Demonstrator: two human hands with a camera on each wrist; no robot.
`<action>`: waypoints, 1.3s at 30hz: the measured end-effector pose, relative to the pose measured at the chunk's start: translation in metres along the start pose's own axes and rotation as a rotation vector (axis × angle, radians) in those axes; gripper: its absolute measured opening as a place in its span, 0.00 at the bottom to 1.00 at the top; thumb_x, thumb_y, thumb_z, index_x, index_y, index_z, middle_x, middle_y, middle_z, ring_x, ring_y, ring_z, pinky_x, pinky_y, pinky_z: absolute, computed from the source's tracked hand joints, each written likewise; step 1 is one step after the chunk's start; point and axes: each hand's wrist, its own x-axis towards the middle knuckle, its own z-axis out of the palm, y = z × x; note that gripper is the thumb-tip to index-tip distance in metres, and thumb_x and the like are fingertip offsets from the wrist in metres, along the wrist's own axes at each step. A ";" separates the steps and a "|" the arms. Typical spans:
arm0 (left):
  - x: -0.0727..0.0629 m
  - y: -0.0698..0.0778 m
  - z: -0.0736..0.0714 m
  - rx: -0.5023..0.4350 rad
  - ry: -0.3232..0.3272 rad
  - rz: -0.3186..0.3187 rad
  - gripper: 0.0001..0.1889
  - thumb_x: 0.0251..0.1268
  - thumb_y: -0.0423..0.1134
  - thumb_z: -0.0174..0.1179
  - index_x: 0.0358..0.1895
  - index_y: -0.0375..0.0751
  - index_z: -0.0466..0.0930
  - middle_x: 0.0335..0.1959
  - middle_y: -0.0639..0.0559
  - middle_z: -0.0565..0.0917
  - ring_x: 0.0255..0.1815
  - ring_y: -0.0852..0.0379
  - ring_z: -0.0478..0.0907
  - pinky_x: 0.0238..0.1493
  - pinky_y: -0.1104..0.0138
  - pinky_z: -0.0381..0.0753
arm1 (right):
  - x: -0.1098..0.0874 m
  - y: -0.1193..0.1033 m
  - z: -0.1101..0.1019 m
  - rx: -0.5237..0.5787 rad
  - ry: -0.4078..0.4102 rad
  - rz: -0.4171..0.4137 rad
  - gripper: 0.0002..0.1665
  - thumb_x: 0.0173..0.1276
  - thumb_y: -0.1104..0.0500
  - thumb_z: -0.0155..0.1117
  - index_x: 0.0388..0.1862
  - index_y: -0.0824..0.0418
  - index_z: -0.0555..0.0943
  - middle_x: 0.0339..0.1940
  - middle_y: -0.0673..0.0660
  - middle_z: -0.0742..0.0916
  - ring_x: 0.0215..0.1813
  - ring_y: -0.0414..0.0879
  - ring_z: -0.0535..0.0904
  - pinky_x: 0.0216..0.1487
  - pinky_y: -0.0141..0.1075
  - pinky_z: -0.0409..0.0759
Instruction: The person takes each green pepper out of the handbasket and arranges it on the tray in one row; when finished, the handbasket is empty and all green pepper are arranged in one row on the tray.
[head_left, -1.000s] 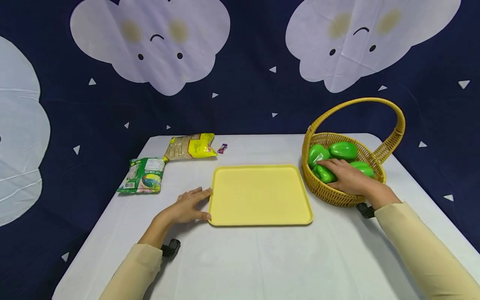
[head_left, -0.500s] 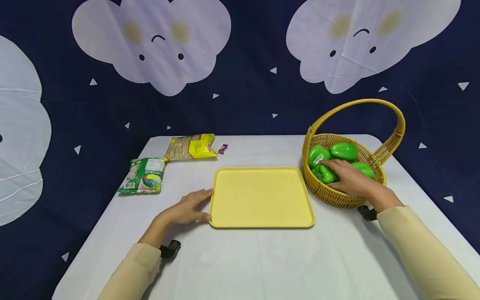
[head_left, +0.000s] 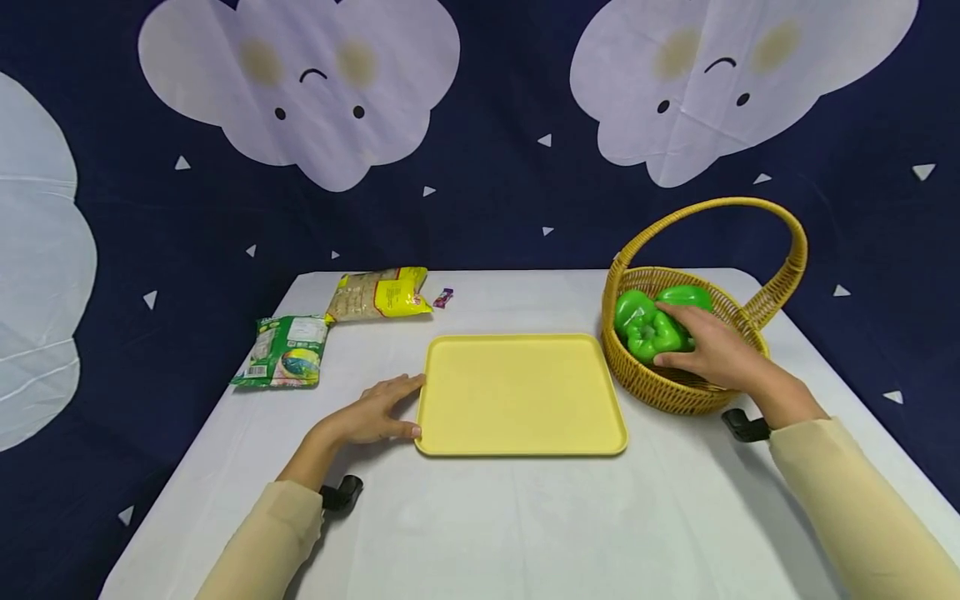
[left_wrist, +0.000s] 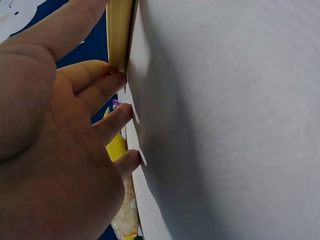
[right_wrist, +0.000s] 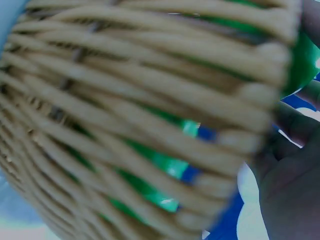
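Observation:
In the head view, my left hand (head_left: 371,414) rests on the cloth with spread fingers, thumb and fingertips at the left rim of a yellow tray (head_left: 521,396). Its fingers reach the tray's edge (left_wrist: 119,35) in the left wrist view too. To the right, my right hand (head_left: 716,346) is inside a wicker basket (head_left: 652,387), thumb and fingers around a green bell pepper (head_left: 654,337). Two more green peppers sit behind, one at the left wall and another green pepper (head_left: 686,296) at the back. Basket weave (right_wrist: 150,100) fills most of the right wrist view, the hand (right_wrist: 295,180) beyond it.
A green packet (head_left: 288,350) lies at the table's left edge, with a yellow-and-clear bag (head_left: 378,294) behind it. Beside that bag is a small purple wrapped candy (head_left: 443,297). The basket's tall handle (head_left: 712,202) arches above the peppers. White cloth (head_left: 480,525) covers the table.
My right hand has shifted slightly right and up, and the pepper in its grasp has turned and risen a little. The rightmost pepper is now hidden behind the hand. My left hand stays put.

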 end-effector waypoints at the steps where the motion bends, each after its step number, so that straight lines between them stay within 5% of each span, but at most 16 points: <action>1: 0.000 0.000 0.000 0.003 0.000 -0.001 0.49 0.51 0.57 0.67 0.74 0.45 0.52 0.76 0.41 0.54 0.77 0.38 0.44 0.74 0.40 0.41 | -0.001 -0.002 -0.002 0.004 0.019 0.000 0.51 0.56 0.44 0.70 0.72 0.63 0.59 0.67 0.72 0.69 0.67 0.69 0.63 0.62 0.65 0.63; 11: 0.003 -0.001 0.002 -0.013 0.001 0.007 0.50 0.50 0.57 0.67 0.74 0.46 0.52 0.76 0.42 0.54 0.77 0.39 0.44 0.74 0.39 0.40 | -0.008 -0.020 -0.014 0.104 0.157 0.042 0.53 0.55 0.46 0.72 0.74 0.59 0.56 0.67 0.70 0.68 0.64 0.65 0.66 0.59 0.62 0.67; 18: 0.004 -0.002 0.002 -0.028 0.000 0.005 0.50 0.50 0.57 0.68 0.74 0.47 0.52 0.76 0.42 0.53 0.78 0.39 0.43 0.74 0.40 0.39 | -0.007 -0.045 -0.012 0.207 0.263 -0.014 0.51 0.56 0.50 0.72 0.74 0.56 0.57 0.62 0.70 0.72 0.54 0.62 0.73 0.51 0.57 0.74; 25: 0.002 -0.001 0.002 -0.023 0.001 0.024 0.49 0.50 0.56 0.68 0.74 0.46 0.52 0.76 0.42 0.54 0.77 0.39 0.44 0.74 0.39 0.39 | 0.001 -0.064 0.001 0.334 0.260 -0.026 0.50 0.57 0.52 0.72 0.74 0.50 0.57 0.63 0.64 0.71 0.57 0.59 0.74 0.54 0.52 0.76; 31: 0.002 -0.001 0.002 -0.027 0.004 0.035 0.49 0.50 0.56 0.68 0.75 0.47 0.51 0.76 0.41 0.54 0.78 0.39 0.44 0.74 0.40 0.39 | 0.010 -0.080 0.015 0.401 0.259 -0.063 0.49 0.57 0.55 0.72 0.74 0.55 0.57 0.66 0.64 0.71 0.59 0.60 0.74 0.55 0.53 0.76; 39: 0.001 -0.001 0.002 -0.018 0.003 0.026 0.49 0.51 0.56 0.67 0.75 0.47 0.51 0.76 0.42 0.54 0.77 0.39 0.44 0.74 0.39 0.39 | 0.020 -0.100 0.034 0.477 0.238 -0.103 0.48 0.57 0.55 0.72 0.73 0.55 0.58 0.60 0.62 0.76 0.55 0.55 0.76 0.54 0.49 0.77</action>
